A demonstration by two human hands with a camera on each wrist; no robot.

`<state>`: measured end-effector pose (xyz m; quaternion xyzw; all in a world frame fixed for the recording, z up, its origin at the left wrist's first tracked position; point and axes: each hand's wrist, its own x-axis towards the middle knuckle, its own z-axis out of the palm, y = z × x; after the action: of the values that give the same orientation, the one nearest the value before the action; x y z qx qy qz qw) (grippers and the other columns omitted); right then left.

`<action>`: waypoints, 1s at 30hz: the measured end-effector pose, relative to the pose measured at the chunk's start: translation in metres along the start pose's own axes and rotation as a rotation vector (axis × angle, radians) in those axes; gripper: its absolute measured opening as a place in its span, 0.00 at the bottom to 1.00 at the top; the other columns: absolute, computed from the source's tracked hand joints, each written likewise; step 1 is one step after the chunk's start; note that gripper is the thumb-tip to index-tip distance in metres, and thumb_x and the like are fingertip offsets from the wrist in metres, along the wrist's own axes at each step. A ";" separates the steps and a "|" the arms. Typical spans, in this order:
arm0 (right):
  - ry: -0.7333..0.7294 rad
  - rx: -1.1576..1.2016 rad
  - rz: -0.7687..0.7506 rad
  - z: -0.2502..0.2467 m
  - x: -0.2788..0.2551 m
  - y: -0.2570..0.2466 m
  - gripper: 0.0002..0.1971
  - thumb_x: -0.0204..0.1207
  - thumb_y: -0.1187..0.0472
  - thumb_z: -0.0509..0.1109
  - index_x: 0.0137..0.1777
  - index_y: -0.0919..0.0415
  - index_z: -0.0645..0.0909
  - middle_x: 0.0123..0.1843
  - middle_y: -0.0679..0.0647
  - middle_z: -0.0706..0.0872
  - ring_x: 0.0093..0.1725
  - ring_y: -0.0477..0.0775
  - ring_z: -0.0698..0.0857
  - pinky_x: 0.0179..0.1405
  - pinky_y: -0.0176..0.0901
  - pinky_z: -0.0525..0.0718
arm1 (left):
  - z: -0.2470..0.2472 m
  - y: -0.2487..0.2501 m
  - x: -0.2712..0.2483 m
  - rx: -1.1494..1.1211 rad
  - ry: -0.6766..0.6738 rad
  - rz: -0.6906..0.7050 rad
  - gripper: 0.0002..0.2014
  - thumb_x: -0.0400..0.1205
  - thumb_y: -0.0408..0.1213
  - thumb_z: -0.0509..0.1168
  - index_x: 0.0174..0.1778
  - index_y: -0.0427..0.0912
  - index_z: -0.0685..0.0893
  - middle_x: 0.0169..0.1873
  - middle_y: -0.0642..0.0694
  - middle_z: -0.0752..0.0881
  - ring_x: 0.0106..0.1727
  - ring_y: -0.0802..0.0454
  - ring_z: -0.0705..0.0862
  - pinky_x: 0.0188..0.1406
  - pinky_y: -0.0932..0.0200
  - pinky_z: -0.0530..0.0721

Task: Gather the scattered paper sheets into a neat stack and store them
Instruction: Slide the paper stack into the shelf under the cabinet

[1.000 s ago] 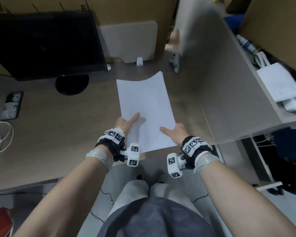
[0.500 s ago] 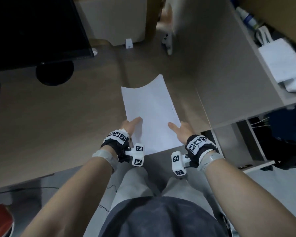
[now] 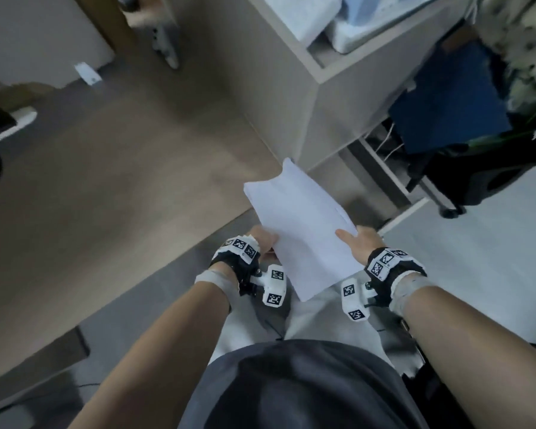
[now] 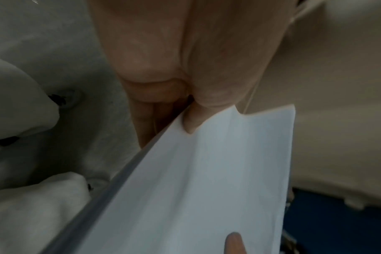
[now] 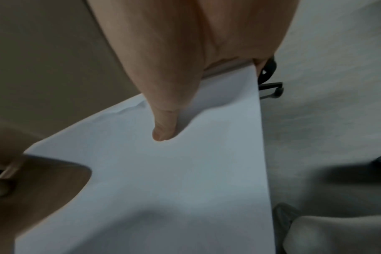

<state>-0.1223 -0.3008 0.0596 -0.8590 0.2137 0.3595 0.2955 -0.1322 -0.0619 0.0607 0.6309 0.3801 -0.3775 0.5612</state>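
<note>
A stack of white paper sheets [image 3: 304, 227] hangs in the air past the desk's front edge, above my lap, its far end bent upward. My left hand [image 3: 262, 241] pinches its left edge, thumb on top. My right hand [image 3: 358, 239] pinches the right edge, thumb lying on the top sheet. In the left wrist view the paper stack [image 4: 196, 180] runs from my left hand [image 4: 191, 110] toward the lower right. In the right wrist view my right hand [image 5: 174, 96] has its thumb pressed flat on the paper stack [image 5: 163, 189], the other fingers hidden underneath.
The brown desk [image 3: 106, 196] lies to the left. A beige partition panel [image 3: 291, 88] rises on the right, beside a low shelf frame [image 3: 393, 181] and a blue object [image 3: 449, 103]. Light floor [image 3: 477, 258] spreads at the right. My knees [image 3: 307, 320] are below the paper.
Both hands have drawn the paper stack off the desk toward my lap and turned it rightward. My view has swung to the right, and the monitor has left the frame.
</note>
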 end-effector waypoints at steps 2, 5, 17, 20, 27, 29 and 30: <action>0.023 -0.004 0.041 -0.020 0.010 0.033 0.39 0.72 0.30 0.63 0.70 0.62 0.78 0.67 0.60 0.83 0.65 0.63 0.82 0.67 0.56 0.78 | 0.038 -0.001 0.002 0.065 -0.038 -0.017 0.19 0.84 0.25 0.60 0.72 0.26 0.73 0.65 0.29 0.82 0.48 0.41 0.85 0.48 0.51 0.90; 0.041 0.022 0.078 -0.051 0.019 0.066 0.35 0.75 0.34 0.65 0.70 0.64 0.78 0.68 0.61 0.83 0.65 0.64 0.83 0.67 0.56 0.79 | 0.082 -0.002 0.013 0.057 -0.003 0.015 0.15 0.84 0.29 0.63 0.65 0.27 0.79 0.55 0.31 0.86 0.50 0.38 0.86 0.50 0.45 0.89; 0.126 0.865 0.210 -0.109 0.061 0.060 0.12 0.72 0.64 0.78 0.53 0.64 0.81 0.48 0.59 0.89 0.46 0.56 0.89 0.35 0.47 0.91 | 0.147 0.045 0.065 -0.053 -0.038 -0.066 0.18 0.86 0.30 0.60 0.72 0.28 0.74 0.60 0.35 0.85 0.45 0.46 0.84 0.34 0.59 0.87; 0.003 0.868 0.253 -0.091 0.073 0.059 0.12 0.76 0.68 0.72 0.59 0.67 0.78 0.55 0.64 0.88 0.50 0.63 0.89 0.35 0.55 0.90 | 0.157 0.054 0.072 -0.127 -0.062 -0.090 0.11 0.86 0.32 0.60 0.63 0.31 0.77 0.40 0.40 0.85 0.35 0.49 0.85 0.28 0.62 0.89; 0.103 0.668 0.241 -0.062 0.114 0.043 0.12 0.79 0.63 0.67 0.58 0.67 0.71 0.55 0.63 0.80 0.52 0.64 0.86 0.38 0.59 0.91 | 0.140 0.052 0.086 -0.195 -0.212 -0.208 0.13 0.88 0.41 0.58 0.42 0.39 0.81 0.37 0.43 0.88 0.41 0.47 0.87 0.46 0.52 0.84; 0.053 0.655 0.241 -0.049 0.122 0.032 0.13 0.78 0.60 0.66 0.57 0.65 0.69 0.53 0.62 0.79 0.52 0.64 0.85 0.46 0.63 0.90 | 0.133 0.050 0.086 -0.177 -0.218 -0.209 0.08 0.86 0.40 0.61 0.47 0.41 0.83 0.47 0.41 0.89 0.49 0.44 0.87 0.44 0.50 0.86; 0.033 0.636 0.251 -0.041 0.128 0.027 0.16 0.76 0.58 0.66 0.58 0.65 0.68 0.54 0.61 0.80 0.53 0.65 0.86 0.50 0.67 0.88 | 0.130 0.049 0.088 -0.164 -0.216 -0.211 0.07 0.86 0.39 0.61 0.51 0.41 0.83 0.50 0.40 0.89 0.53 0.42 0.87 0.42 0.50 0.86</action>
<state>-0.0344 -0.3677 -0.0214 -0.6965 0.4240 0.2945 0.4985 -0.0573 -0.1901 -0.0094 0.4953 0.4113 -0.4679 0.6055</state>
